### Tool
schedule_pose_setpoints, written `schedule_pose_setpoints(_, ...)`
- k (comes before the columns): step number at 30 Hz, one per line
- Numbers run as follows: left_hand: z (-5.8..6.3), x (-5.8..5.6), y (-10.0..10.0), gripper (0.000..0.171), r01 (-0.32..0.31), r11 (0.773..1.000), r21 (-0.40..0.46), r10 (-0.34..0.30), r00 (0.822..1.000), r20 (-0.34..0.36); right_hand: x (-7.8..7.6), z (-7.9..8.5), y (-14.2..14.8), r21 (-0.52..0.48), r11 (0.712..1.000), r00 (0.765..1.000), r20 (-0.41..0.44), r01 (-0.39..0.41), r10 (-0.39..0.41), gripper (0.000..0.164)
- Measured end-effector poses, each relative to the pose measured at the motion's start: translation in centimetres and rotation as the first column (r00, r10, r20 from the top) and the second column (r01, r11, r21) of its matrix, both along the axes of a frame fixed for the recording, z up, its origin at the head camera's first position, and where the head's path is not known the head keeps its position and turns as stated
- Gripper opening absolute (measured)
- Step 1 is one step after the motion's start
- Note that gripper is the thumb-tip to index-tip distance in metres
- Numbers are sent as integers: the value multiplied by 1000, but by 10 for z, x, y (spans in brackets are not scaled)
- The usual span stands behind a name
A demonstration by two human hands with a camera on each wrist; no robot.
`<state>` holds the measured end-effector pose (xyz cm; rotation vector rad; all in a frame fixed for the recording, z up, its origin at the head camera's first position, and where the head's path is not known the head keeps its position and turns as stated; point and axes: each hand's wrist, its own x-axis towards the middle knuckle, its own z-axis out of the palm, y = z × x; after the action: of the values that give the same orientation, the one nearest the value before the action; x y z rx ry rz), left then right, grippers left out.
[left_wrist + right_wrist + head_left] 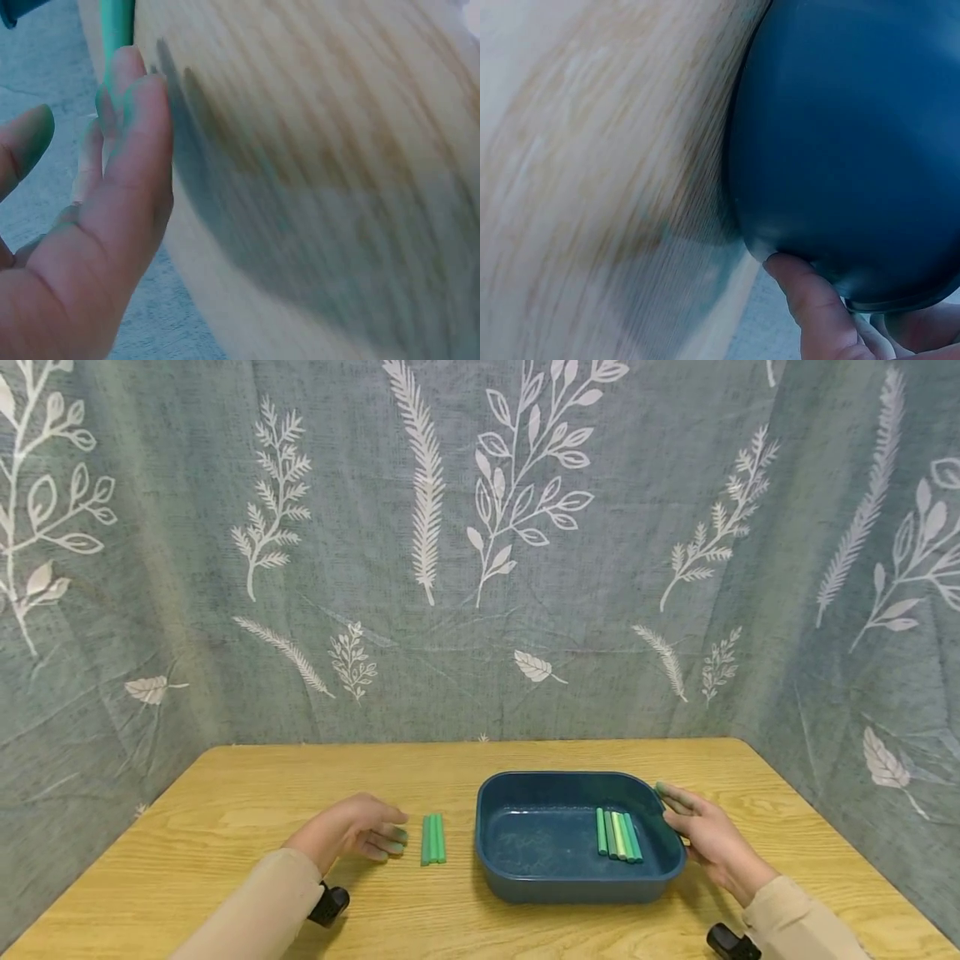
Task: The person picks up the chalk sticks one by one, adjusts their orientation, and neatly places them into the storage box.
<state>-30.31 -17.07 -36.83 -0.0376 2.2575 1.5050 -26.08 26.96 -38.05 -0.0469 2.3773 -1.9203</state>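
To the right of my left hand [372, 828], three green chalk sticks [433, 839] lie side by side on the table. The hand's fingers are loosely extended toward them, with green stains on the fingertips [127, 112], and nothing is in its grasp. In the left wrist view, one green stick [116, 34] shows just beyond the fingers. My right hand [708, 837] holds the right end of a dark blue basin [570, 891], with a finger pressed to its outer wall [840, 165]. Inside, several green and yellow-green sticks [618, 835] lie in a row toward the right.
The wooden table [285, 777] runs back to a grey-green cloth [450, 693] with white leaf prints, which also hangs along both sides. A black wrist camera [330, 906] sits under the left sleeve, and another [731, 942] beside the right sleeve.
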Motion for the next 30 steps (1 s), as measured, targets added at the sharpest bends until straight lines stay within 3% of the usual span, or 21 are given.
schedule_pose_setpoints(3, -3, -3, 0, 47, 9, 1000, -9, -9, 1000, 22, 0, 0, 0, -2, 1000, 1000, 3, -1, 1, 56)
schedule_pose_setpoints(10, -10, -5, 10, 43, -37, 999, 13, 37, 999, 32, 1, -1, 0, -1, 1000, 1000, 17, 19, -19, 55)
schedule_pose_setpoints(20, -15, -9, 19, 50, -90, 990, -109, 92, 996, 6, -3, -3, -6, 8, 1000, 1000, -8, 18, -18, 55)
schedule_pose_setpoints(30, -13, -10, 30, 47, -127, 980, -156, 127, 992, -10, -2, 1, -1, 21, 999, 1000, -4, 30, -30, 54)
